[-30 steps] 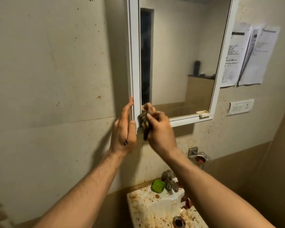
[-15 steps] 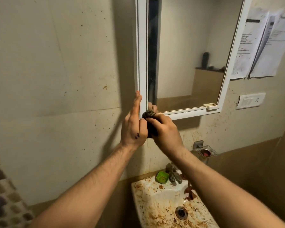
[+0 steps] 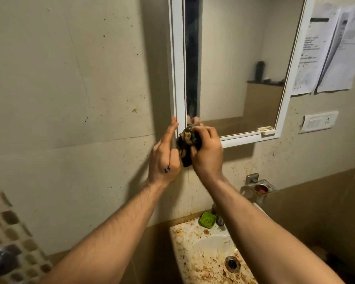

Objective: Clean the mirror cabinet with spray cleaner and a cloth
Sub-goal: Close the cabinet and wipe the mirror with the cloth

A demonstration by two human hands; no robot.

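We are wiping the lower left corner of the mirror cabinet [image 3: 179, 78] with a bunched dark cloth [image 3: 188, 140].

Our right grip [image 3: 207, 154] is clenching the cloth, fingers curled tight over its top, and is pressing it against the white frame where the left upright meets the bottom rail; a tail of cloth is hanging below the knuckles. Our left grip [image 3: 164, 158] is lying open and holding nothing, fingers straight and together, their tips touching the cabinet's outer left edge just beside the cloth. A stained sink [image 3: 184, 253] is sitting below our forearms, a small green dish [image 3: 207, 219] resting at its back rim.
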